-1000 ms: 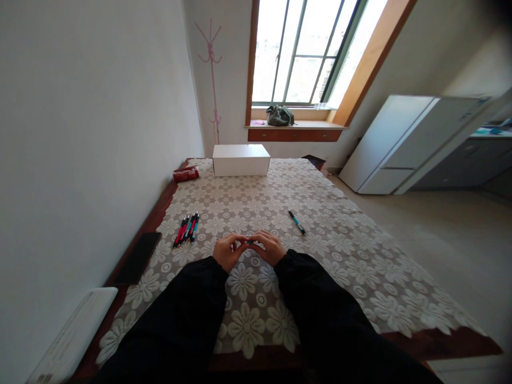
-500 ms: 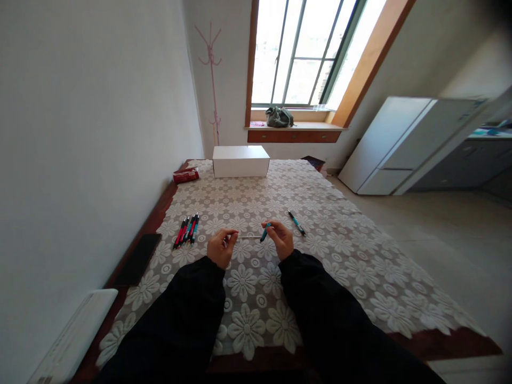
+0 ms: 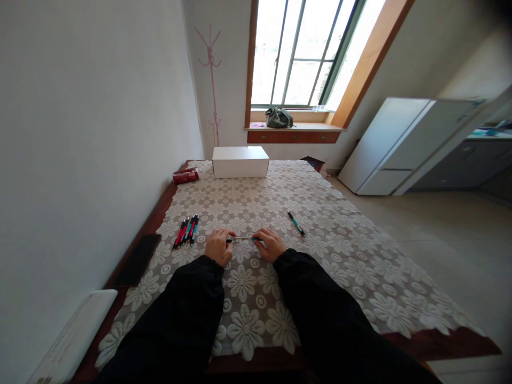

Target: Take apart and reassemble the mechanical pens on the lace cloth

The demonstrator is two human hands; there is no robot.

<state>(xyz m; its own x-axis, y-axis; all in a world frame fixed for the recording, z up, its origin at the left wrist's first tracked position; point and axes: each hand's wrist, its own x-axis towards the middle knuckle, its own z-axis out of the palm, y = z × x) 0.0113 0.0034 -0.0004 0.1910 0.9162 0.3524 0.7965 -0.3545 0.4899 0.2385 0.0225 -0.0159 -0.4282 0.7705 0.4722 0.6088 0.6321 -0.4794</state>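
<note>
A thin pale rod, looking like a pen refill [image 3: 242, 238], stretches level between my two hands, low over the tablecloth. My left hand [image 3: 218, 247] is closed at its left end, where a small dark piece shows by the fingertips. At the other end, my right hand [image 3: 271, 245] pinches a dark and teal pen barrel [image 3: 256, 239], mostly covered by the fingers. To the right lies a single teal and black pen [image 3: 296, 223]. Left of my hands, several red and teal pens [image 3: 186, 231] lie side by side in a row.
A lace flower tablecloth [image 3: 248, 333] covers the table. A white box [image 3: 240, 162] and a dark red packet [image 3: 186, 176] stand at the far end. Along the left edge lie a black flat object [image 3: 138, 260] and a white one [image 3: 74, 337], near the wall.
My right hand has moved slightly left and lower, and the teal barrel has turned from slanted to nearly in line with the rod. A dark piece now shows at my left fingertips.
</note>
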